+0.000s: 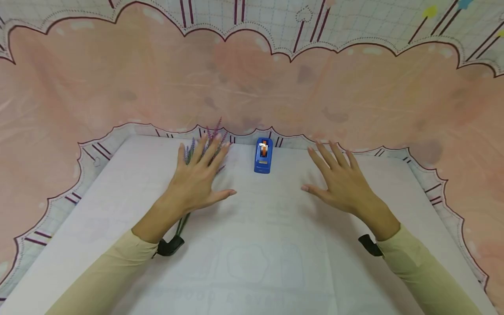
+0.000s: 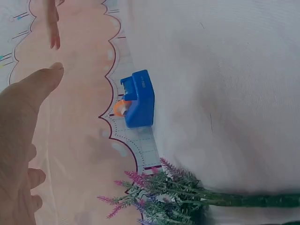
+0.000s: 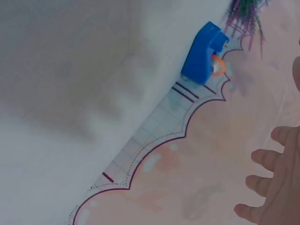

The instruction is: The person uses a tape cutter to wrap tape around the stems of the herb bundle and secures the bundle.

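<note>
My left hand (image 1: 194, 183) hovers palm down over the left part of the white sheet, fingers spread, holding nothing. Beneath it lies a bunch of artificial lavender (image 2: 173, 197) with purple and pink tips and a green stem; in the head view the hand hides much of it. At the far edge of the sheet stands a blue tape dispenser (image 1: 263, 155) with an orange roll core, between the two hands. To its right my right hand (image 1: 340, 186) is also spread palm down above the sheet, with nothing in its fingers.
The white sheet (image 1: 267, 236) covers the work surface. Around it runs a peach patterned cloth (image 1: 252, 83) with scalloped dark outlines and a pale grid border. A black strap piece (image 1: 171, 246) hangs under the left wrist, another (image 1: 370, 245) under the right.
</note>
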The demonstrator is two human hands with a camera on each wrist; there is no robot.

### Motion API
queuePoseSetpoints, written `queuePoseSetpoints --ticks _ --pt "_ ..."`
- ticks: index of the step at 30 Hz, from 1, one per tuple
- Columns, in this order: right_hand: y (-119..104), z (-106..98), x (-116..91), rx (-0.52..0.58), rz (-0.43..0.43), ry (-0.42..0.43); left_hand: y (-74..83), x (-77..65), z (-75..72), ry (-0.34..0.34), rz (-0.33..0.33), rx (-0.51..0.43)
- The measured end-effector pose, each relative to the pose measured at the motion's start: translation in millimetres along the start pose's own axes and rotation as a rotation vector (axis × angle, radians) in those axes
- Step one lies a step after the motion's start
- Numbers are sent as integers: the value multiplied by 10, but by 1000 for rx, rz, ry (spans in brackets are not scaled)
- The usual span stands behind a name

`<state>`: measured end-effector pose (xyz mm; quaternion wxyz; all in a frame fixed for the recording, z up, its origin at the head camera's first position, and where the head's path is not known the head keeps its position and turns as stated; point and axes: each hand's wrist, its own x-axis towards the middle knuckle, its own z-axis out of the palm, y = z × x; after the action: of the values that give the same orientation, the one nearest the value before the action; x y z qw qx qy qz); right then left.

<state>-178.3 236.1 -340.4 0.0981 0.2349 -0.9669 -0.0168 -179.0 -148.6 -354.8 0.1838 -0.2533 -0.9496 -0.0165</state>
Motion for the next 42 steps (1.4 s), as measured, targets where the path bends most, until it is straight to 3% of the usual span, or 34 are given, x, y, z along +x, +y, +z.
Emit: queuePoseSetpoints --ticks 8,14,18,29,42 --pt "2 -2 125 68 -22 56 16 128 110 29 35 -63" --pt "-14 -11 232 199 -55 160 9 289 191 53 67 -189" --pt "-28 -33 306 265 -14 144 4 403 274 67 69 -287" --pt "-6 -55 515 396 87 49 20 735 472 -72 -89 -587" --pt "18 -89 705 464 119 -10 21 1044 714 -142 -158 -824"
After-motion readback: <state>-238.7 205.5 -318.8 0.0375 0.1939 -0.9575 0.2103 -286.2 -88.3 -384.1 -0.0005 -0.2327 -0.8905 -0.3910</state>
